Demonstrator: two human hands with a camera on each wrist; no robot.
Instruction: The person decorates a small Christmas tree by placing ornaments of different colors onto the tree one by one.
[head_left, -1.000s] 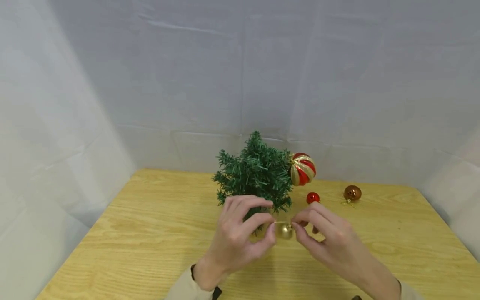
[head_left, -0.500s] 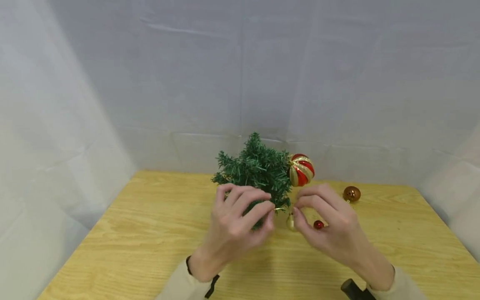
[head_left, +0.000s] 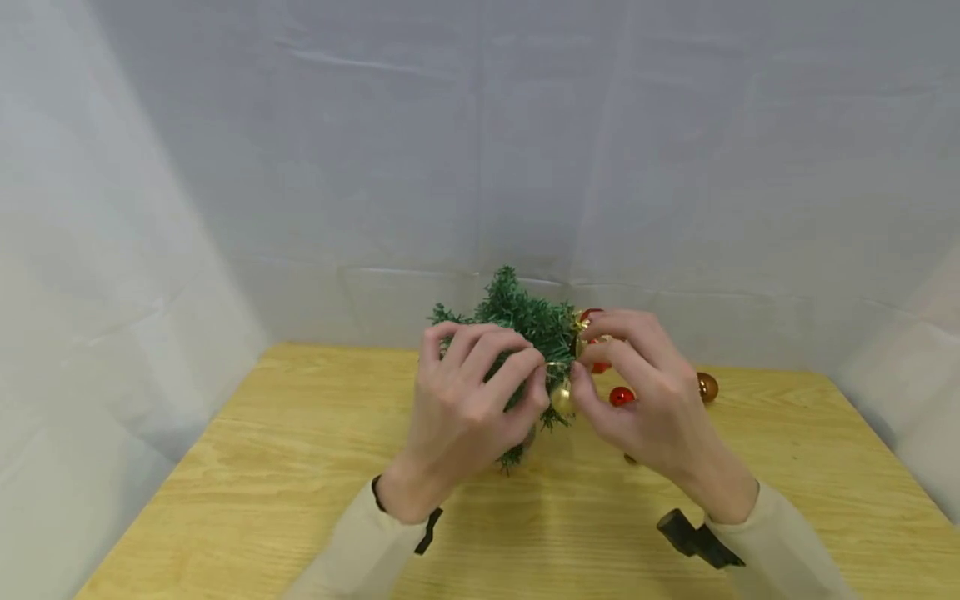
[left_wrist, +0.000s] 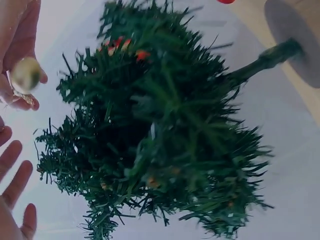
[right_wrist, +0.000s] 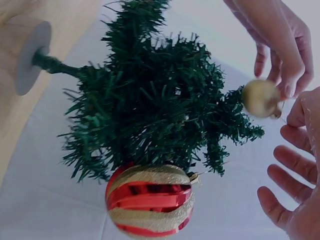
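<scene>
Gold ball [head_left: 562,398] is small, round, shiny, blurred in both wrist views. It's in the air between the hands, in front of the tree's [head_left: 517,308] right side. Left hand [head_left: 476,400] pinches the thin gold cord [head_left: 556,363], thumb to finger; right hand [head_left: 648,387] pinches its other side. Left wrist view shows a gap to the branches; right wrist view has the ball overlapping tips, contact unclear. Tight on the right: striped ball [right_wrist: 150,200] by the branches, red ball [head_left: 621,396] near right fingers. Table [head_left: 300,467] runs wide leftward; back edge meets cloth wall [head_left: 375,167].
</scene>
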